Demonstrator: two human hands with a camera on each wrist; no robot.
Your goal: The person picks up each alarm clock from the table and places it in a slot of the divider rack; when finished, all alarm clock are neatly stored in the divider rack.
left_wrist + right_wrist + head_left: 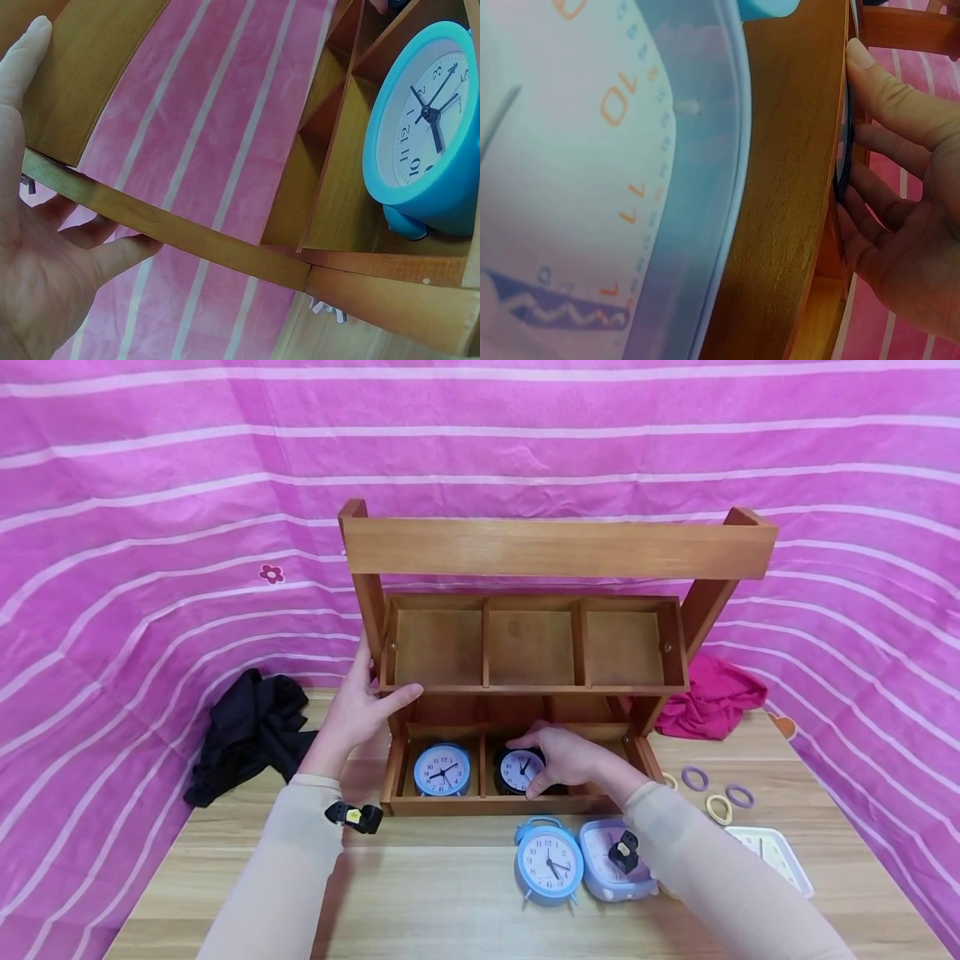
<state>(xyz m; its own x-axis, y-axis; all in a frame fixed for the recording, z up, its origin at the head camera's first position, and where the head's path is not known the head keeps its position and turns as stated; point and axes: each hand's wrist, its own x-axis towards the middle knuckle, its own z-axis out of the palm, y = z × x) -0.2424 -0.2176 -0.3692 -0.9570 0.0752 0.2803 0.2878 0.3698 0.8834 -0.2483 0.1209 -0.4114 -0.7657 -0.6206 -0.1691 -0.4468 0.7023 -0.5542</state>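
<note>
My left hand [358, 706] holds the left side of a two-tier wooden shelf [558, 547], thumb at the upper tray's front edge. In the left wrist view its fingers curl round the side post [187, 229]. A black round alarm clock [517, 768] sits in the lower tier's middle compartment, gripped by my right hand [570, 756] between thumb and fingers. Only the clock's dark rim [844, 154] shows past the shelf's front board in the right wrist view. A blue round alarm clock [442, 770] stands in the lower left compartment.
In front of the shelf stand a blue twin-bell clock [550, 862] and a light blue square clock [600, 843]. A white clock [776, 856], purple rings [695, 772] and yellow rings [718, 821] lie right. Black cloth [251, 731] lies left; pink cloth [708, 697] is behind right.
</note>
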